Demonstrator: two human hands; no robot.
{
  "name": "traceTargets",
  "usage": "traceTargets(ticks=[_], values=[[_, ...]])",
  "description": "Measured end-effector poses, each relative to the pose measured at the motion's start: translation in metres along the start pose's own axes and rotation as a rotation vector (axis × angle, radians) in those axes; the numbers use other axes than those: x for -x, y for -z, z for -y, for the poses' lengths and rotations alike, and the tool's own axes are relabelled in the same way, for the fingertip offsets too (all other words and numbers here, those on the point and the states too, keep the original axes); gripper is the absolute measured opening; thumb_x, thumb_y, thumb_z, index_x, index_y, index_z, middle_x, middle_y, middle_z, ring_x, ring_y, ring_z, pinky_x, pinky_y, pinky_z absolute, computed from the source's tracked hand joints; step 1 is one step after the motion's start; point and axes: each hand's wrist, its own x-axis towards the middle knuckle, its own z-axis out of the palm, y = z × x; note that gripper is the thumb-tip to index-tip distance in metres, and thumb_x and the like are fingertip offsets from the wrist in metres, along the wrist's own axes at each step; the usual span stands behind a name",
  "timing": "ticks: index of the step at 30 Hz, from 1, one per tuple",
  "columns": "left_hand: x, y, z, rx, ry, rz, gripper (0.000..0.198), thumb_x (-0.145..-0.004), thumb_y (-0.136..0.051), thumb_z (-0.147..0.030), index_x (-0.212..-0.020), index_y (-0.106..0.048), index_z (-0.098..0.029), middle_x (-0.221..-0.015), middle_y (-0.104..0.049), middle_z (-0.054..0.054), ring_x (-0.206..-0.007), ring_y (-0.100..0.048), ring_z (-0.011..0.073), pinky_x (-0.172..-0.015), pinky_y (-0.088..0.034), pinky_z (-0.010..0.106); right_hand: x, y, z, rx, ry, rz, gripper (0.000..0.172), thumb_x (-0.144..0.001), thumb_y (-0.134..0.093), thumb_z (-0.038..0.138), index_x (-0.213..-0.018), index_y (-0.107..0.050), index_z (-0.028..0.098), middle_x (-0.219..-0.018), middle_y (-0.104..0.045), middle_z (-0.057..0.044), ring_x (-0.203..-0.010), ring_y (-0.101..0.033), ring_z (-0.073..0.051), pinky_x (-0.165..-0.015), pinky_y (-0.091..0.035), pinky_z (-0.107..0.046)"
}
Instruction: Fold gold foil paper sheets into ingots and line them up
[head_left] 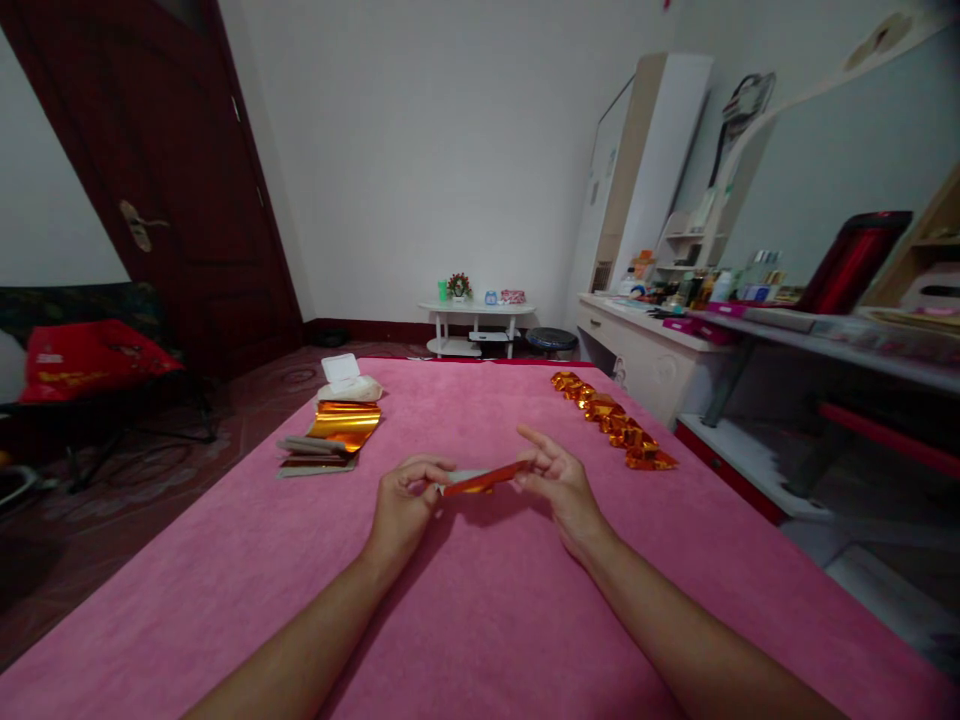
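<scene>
I am seeing the left hand (405, 508) pinching one end of the foil sheet (484, 480) and the right hand (562, 492) gripping the other, its index finger extending. The sheet is hanging between them above the pink cover (465, 630); in my judgement, its edges are needing light, even tension.

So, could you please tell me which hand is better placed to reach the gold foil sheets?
Left, I'd judge: the left hand is nearer the gold foil sheets piled to its left, while the right hand is closer to the row of foil pieces.
</scene>
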Motion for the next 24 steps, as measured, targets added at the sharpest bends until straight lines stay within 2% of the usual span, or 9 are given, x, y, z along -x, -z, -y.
traceTargets(ticks=[3,6,9,13,17,20,22,24], values=[[-0.002,0.006,0.0,-0.098,-0.107,-0.059,0.009,-0.065,-0.063,-0.012,-0.058,-0.067,-0.017,-0.1,-0.065,0.008,-0.098,-0.06,0.0219,-0.085,-0.045,0.033,0.003,-0.004,0.002,0.108,0.015,0.013,0.048,-0.062,-0.074,0.015,-0.109,-0.066,0.022,-0.076,-0.067,0.001,-0.063,-0.057,-0.011,-0.061,-0.043,-0.023],[-0.004,0.007,0.003,-0.06,-0.08,-0.057,0.009,-0.067,-0.062,-0.013,-0.06,-0.066,-0.016,-0.104,-0.063,0.009,-0.101,-0.058,0.0224,-0.087,-0.045,0.035,0.005,-0.008,0.001,0.225,0.034,-0.001,0.026,-0.067,-0.072,0.025,-0.092,-0.072,0.018,-0.076,-0.067,-0.002,-0.066,-0.057,-0.013,-0.064,-0.043,-0.025],[-0.006,0.006,0.011,-0.052,-0.033,-0.029,0.008,-0.07,-0.062,-0.016,-0.073,-0.069,-0.016,-0.107,-0.06,0.009,-0.104,-0.057,0.0229,-0.086,-0.047,0.036,0.005,-0.008,-0.002,0.3,0.045,-0.015,0.02,-0.072,-0.069,0.031,-0.085,-0.072,0.017,-0.075,-0.067,-0.003,-0.068,-0.057,-0.015,-0.066,-0.044,-0.028],[-0.007,0.006,0.027,-0.124,0.045,-0.028,0.039,-0.064,-0.066,-0.013,-0.103,-0.065,-0.016,-0.113,-0.055,0.011,-0.103,-0.058,0.0229,-0.083,-0.05,0.035,0.003,-0.004,-0.005,0.38,0.035,0.049,0.02,-0.071,-0.069,0.033,-0.084,-0.073,0.018,-0.092,-0.067,-0.006,-0.087,-0.06,-0.02,-0.08,-0.044,-0.032],[-0.008,0.009,0.03,-0.213,0.091,-0.151,0.06,-0.06,-0.07,-0.014,-0.118,-0.055,-0.016,-0.118,-0.051,0.013,-0.094,-0.06,0.0195,-0.076,-0.052,0.031,0.003,-0.001,-0.006,0.488,-0.004,0.217,0.02,-0.072,-0.068,0.036,-0.079,-0.075,0.018,-0.105,-0.062,-0.009,-0.094,-0.06,-0.021,-0.081,-0.046,-0.033],[-0.009,0.011,0.023,-0.162,0.211,-0.154,0.062,-0.061,-0.072,-0.023,-0.119,-0.051,-0.014,-0.095,-0.06,0.008,-0.072,-0.061,0.0151,-0.061,-0.051,0.026,0.005,-0.004,-0.007,0.595,0.033,0.305,0.017,-0.074,-0.067,0.032,-0.08,-0.075,0.019,-0.106,-0.061,-0.009,-0.093,-0.06,-0.021,-0.081,-0.047,-0.034],[-0.01,0.011,0.016,0.015,0.322,-0.05,0.05,-0.069,-0.067,-0.036,-0.111,-0.053,-0.012,-0.076,-0.062,0.003,-0.057,-0.058,0.0133,-0.053,-0.048,0.025,0.007,-0.006,-0.009,0.683,0.073,0.32,0.011,-0.074,-0.066,0.026,-0.079,-0.075,0.02,-0.106,-0.062,-0.008,-0.095,-0.06,-0.021,-0.083,-0.047,-0.034],[-0.009,0.012,0.009,0.21,0.413,0.048,0.046,-0.075,-0.059,-0.052,-0.098,-0.058,-0.012,-0.071,-0.063,0.004,-0.055,-0.059,0.014,-0.052,-0.049,0.026,0.01,-0.007,-0.012,0.786,0.115,0.319,0.01,-0.074,-0.065,0.018,-0.077,-0.074,0.021,-0.108,-0.062,-0.007,-0.097,-0.06,-0.02,-0.083,-0.047,-0.033]])
